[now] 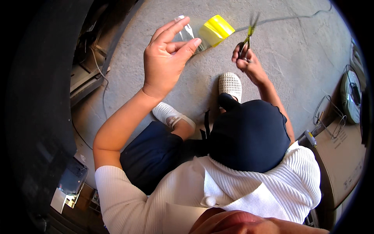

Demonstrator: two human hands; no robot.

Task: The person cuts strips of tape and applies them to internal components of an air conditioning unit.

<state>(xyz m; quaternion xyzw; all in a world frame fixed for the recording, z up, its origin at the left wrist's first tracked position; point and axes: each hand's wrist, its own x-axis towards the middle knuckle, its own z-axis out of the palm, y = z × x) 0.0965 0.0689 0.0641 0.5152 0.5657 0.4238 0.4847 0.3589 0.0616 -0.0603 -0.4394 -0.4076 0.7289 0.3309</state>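
Note:
Raised above the floor, my left hand pinches a clear, curved plastic piece between thumb and fingers. A bright yellow, glossy band forms its right end. Whether it is cut from a bottle or is another kind of container, I cannot tell. Off to the right and apart from it, my right hand is closed round the handles of a pair of scissors. Their blades point up and away from me, slightly spread and blurred by motion.
A grey cable crosses the concrete floor at the far side. Dark machinery stands at left. To the right are a cardboard box, a grey-and-yellow tool, loose wire and a wrapped bundle. A dark rounded cloth shape lies before my chest.

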